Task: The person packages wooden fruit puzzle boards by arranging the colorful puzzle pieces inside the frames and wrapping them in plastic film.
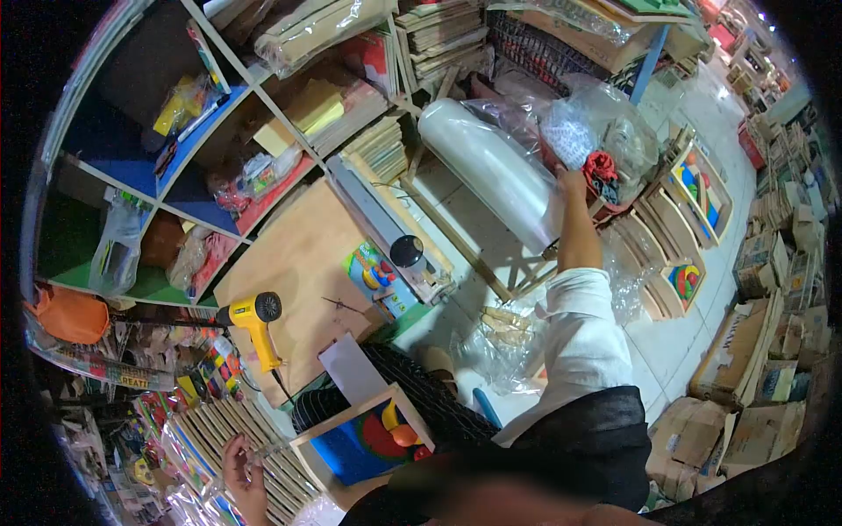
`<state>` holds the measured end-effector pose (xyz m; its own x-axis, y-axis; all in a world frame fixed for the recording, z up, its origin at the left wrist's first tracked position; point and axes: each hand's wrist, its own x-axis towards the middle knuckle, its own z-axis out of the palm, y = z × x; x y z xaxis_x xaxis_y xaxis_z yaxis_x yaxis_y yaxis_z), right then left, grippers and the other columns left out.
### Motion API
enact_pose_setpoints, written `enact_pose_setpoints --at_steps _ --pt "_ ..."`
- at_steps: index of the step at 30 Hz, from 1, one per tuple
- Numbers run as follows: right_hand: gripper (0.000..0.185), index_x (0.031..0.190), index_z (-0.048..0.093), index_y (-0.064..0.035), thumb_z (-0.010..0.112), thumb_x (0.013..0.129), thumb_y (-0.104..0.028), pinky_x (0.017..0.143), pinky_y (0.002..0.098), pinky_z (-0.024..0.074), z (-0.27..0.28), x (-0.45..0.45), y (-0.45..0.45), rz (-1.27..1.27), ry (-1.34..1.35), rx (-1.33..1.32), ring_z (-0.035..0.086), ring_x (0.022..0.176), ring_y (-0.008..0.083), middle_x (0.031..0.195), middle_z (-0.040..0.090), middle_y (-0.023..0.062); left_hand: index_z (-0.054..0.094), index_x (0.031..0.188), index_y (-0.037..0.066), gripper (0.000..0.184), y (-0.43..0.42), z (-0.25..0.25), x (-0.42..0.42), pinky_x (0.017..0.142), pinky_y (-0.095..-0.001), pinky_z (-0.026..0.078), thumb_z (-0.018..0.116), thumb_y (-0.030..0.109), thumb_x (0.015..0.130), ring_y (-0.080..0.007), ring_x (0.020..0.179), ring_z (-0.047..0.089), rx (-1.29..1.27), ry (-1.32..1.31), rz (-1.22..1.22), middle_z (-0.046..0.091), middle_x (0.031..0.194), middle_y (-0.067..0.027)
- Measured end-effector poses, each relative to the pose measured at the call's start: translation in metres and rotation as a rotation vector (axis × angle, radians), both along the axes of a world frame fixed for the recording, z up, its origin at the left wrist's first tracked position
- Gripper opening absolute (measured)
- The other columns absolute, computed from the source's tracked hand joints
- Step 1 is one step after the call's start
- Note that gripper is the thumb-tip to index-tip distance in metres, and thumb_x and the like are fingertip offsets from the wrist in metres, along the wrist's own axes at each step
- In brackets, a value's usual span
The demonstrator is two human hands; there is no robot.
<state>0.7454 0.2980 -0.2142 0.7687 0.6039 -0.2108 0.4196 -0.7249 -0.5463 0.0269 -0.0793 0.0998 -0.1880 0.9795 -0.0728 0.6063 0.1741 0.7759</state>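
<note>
A yellow heat gun [256, 326] lay on the desk [303, 250], right of cubby shelves [127, 174], the left hand [242, 472] half-curled, the right hand [570, 181] indistinct in grip.

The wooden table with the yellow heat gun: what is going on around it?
The person's right hand reaches between the clear film roll and the red bundle; its grip is unclear. The left hand is by the row of boards, loosely curled. A wooden tray with fruit shapes lies by the striped trousers; the heat gun rests on the table.
</note>
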Motion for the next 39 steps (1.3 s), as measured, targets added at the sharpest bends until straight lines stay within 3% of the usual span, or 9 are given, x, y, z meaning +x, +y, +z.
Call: enact_pose_setpoints --at_steps 3,7,13,18,22,25,30,35,39 --pt "0.082 0.103 0.062 0.0022 0.057 0.066 -0.071 0.092 0.0420 0.0401 0.035 -0.009 -0.003 0.221 0.238 -0.507 0.052 0.111 0.0282 0.113 0.057 0.0207 0.050 0.114 0.001 0.038 0.004 0.003 0.004 0.086 -0.0275 0.039 0.058 0.007 0.078 -0.0175 0.104 0.048 -0.115 0.072 0.016 0.048 0.118 -0.0097" --pt "0.069 0.101 0.061 -0.0031 0.074 0.060 -0.057 0.069 0.0377 0.0440 0.051 -0.037 -0.016 0.187 0.444 -0.270 0.054 0.075 0.0224 0.087 0.059 0.0111 0.053 0.111 0.004 0.041 0.027 -0.003 0.024 0.084 -0.0292 0.041 0.059 0.004 0.071 -0.0193 0.103 0.050 -0.095 0.139 -0.099 0.050 0.118 -0.0098" --pt "0.062 0.113 0.053 -0.0036 0.081 0.059 -0.014 0.071 0.0334 0.0475 0.046 -0.054 -0.006 0.331 0.071 0.451 0.058 0.084 0.0204 0.111 0.054 0.0145 0.054 0.108 0.002 0.047 0.070 0.008 0.084 0.084 -0.0296 0.043 0.064 -0.004 0.063 -0.0251 0.101 0.054 -0.017 0.218 -0.419 0.054 0.114 -0.0110" --pt "0.053 0.110 0.058 -0.0037 0.078 0.067 -0.026 0.068 0.0324 0.0475 0.129 -0.117 -0.079 -0.109 1.223 0.746 0.058 0.086 0.0198 0.104 0.060 0.0107 0.054 0.109 0.005 0.046 0.075 0.001 0.105 0.093 -0.0367 0.041 0.069 -0.001 0.066 -0.0287 0.112 0.050 0.037 0.135 -0.675 0.051 0.119 -0.0123" --pt "0.041 0.098 0.063 0.0001 0.075 0.068 -0.025 0.074 0.0341 0.0470 0.146 -0.137 -0.106 0.347 0.784 0.185 0.058 0.087 0.0211 0.099 0.062 0.0082 0.054 0.110 0.005 0.043 0.064 -0.007 0.112 0.092 -0.0353 0.041 0.069 0.003 0.069 -0.0266 0.108 0.051 -0.020 0.022 -0.713 0.051 0.119 -0.0114" --pt "0.038 0.097 0.061 0.0024 0.069 0.065 -0.015 0.059 0.0315 0.0421 0.132 -0.182 -0.130 0.778 0.357 0.556 0.052 0.071 0.0139 0.080 0.060 0.0053 0.054 0.112 0.006 0.044 0.068 -0.020 0.113 0.090 -0.0336 0.041 0.069 0.006 0.070 -0.0248 0.103 0.052 0.008 -0.079 -0.772 0.052 0.119 -0.0104" --pt "0.019 0.081 0.061 -0.0028 0.058 0.062 -0.004 0.067 0.0440 0.0473 0.162 -0.293 -0.195 1.324 -0.385 0.455 0.058 0.079 0.0377 0.084 0.060 0.0179 0.050 0.117 0.004 0.052 0.112 -0.061 0.138 0.088 -0.0338 0.042 0.068 0.029 0.075 -0.0250 0.103 0.052 0.031 -0.118 -0.772 0.053 0.116 -0.0132" --pt "0.012 0.081 0.061 -0.0053 0.054 0.072 -0.008 0.068 0.0423 0.0484 0.126 -0.355 -0.202 1.580 -0.521 0.547 0.059 0.076 0.0331 0.085 0.060 0.0160 0.044 0.125 -0.001 0.078 0.202 -0.125 0.217 0.086 -0.0349 0.044 0.068 0.049 0.070 -0.0254 0.104 0.055 0.023 0.027 -0.468 0.054 0.117 -0.0152" --pt "0.016 0.087 0.061 -0.0030 0.053 0.075 -0.012 0.072 0.0423 0.0480 0.133 -0.389 -0.212 1.548 -0.444 0.905 0.058 0.081 0.0324 0.088 0.061 0.0168 0.056 0.109 -0.001 0.061 0.217 -0.125 0.249 0.087 -0.0396 0.045 0.067 0.042 0.068 -0.0332 0.105 0.055 -0.043 0.230 -0.477 0.055 0.114 -0.0233"
